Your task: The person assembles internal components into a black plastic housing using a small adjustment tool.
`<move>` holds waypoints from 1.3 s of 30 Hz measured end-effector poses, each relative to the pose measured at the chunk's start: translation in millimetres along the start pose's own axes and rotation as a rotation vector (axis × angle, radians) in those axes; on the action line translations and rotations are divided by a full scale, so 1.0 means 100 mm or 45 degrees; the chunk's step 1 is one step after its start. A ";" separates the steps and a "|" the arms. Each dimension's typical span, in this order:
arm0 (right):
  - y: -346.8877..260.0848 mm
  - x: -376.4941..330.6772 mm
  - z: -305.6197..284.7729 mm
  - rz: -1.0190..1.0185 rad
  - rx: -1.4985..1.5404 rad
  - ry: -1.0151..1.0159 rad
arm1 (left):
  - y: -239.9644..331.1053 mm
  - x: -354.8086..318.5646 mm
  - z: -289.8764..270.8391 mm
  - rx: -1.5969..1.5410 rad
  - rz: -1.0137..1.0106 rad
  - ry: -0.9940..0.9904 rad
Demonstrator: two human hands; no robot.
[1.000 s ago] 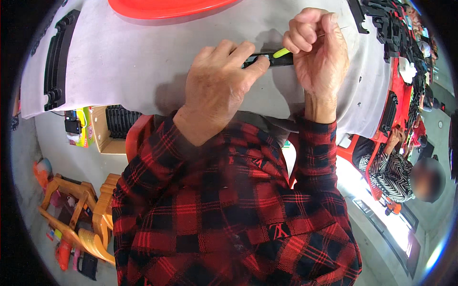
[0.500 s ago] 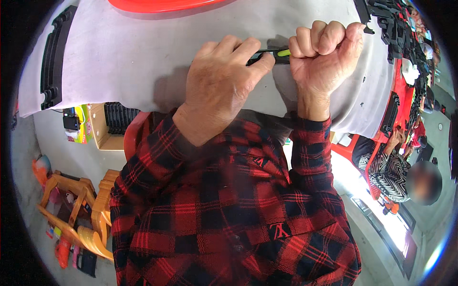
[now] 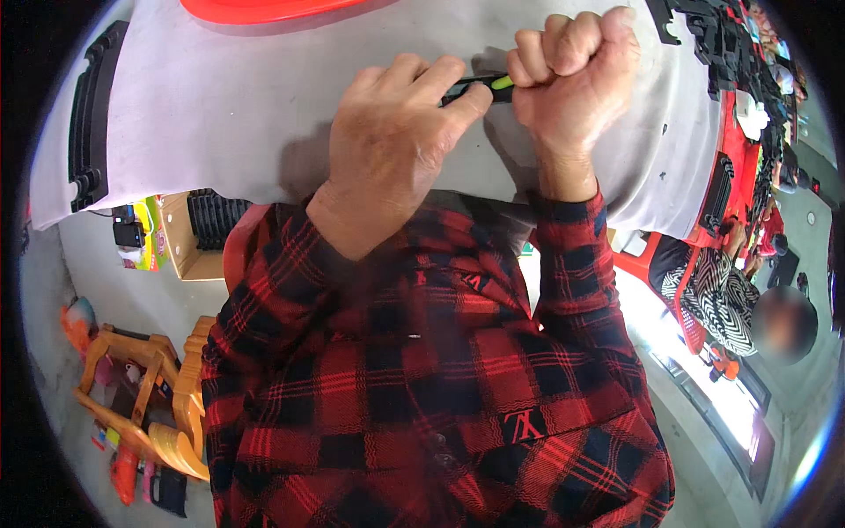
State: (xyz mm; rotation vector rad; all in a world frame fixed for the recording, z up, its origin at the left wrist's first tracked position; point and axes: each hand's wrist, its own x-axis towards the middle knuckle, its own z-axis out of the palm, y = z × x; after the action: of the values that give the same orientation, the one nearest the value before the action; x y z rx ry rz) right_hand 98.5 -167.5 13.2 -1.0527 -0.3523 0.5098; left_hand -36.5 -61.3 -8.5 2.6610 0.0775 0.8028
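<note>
Over the grey-white cloth of the table, my left hand grips a slim black part between its thumb and fingers. Most of that part is covered by the hand. My right hand is closed in a fist, palm side up, around a thin tool with a yellow-green handle. Only a short end of this handle shows, lying against the black part; the rest of the tool is hidden in the fist. Both hands are close together, thumb of the left beside the fingers of the right.
A red basin-like rim lies at the far edge. One long black moulded part rests at the left, with several more black parts heaped far right. A cardboard box and wooden chair stand lower left; another person sits right.
Both hands have shifted slightly left and up in the picture, along with the surroundings. Their grips on the black part and the yellow-green-handled tool look the same.
</note>
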 end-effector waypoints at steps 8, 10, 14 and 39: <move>-0.01 0.05 -0.15 0.033 0.180 -0.011 | 0.01 -0.04 -0.01 -0.016 -0.014 -0.020; -0.01 0.03 -0.15 -0.009 0.173 0.026 | 0.00 -0.04 0.01 -0.026 -0.006 -0.026; -0.02 0.02 -0.14 -0.031 0.158 0.046 | 0.00 -0.03 0.05 0.039 0.038 0.077; 0.07 -0.04 0.16 -0.177 -0.097 0.064 | -0.04 -0.02 0.02 0.059 0.049 -0.050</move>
State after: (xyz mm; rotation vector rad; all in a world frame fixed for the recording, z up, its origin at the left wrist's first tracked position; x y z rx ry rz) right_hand 85.8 -155.2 14.5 -1.1039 -0.4000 0.3469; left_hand -37.1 -58.4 -12.4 2.7282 0.0349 0.7692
